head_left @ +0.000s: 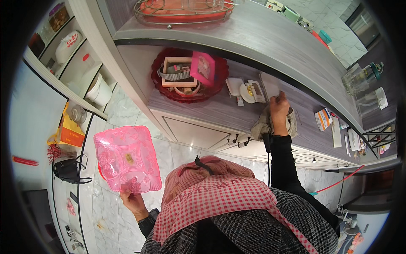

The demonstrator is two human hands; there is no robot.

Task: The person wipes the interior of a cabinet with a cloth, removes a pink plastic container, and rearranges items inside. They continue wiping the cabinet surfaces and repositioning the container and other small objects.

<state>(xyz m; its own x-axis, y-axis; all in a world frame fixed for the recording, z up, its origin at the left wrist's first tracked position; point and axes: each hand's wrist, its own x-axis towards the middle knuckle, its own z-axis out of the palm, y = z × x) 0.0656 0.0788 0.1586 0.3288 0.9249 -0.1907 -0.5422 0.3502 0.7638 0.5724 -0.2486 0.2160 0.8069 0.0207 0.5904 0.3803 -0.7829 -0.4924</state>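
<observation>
My left hand (pixel 133 200) grips one corner of a pink translucent square plastic tray (pixel 120 152), tilted and raised over the tiled floor. Raised flower patterns and a small yellowish label mark the tray. Reaching onto the grey wood-look countertop, my right hand (pixel 279 109) has its fingertips at the edge of a pale flat translucent piece (pixel 269 84). Whether they grip it cannot be told. A crumpled grey-beige cloth (pixel 261 125) lies around and behind my right wrist. Beside it, a black object (pixel 267 143) with a cord hangs over the counter's front edge.
A dark red scalloped plate (pixel 158 92) holds a pink frame (pixel 203 68) and small goods. White cases (pixel 255 90) lie beside it. An upper shelf (pixel 241 31) overhangs the counter. Cabinet handles (pixel 236 139) project in front. A white bucket (pixel 100 90) stands at left.
</observation>
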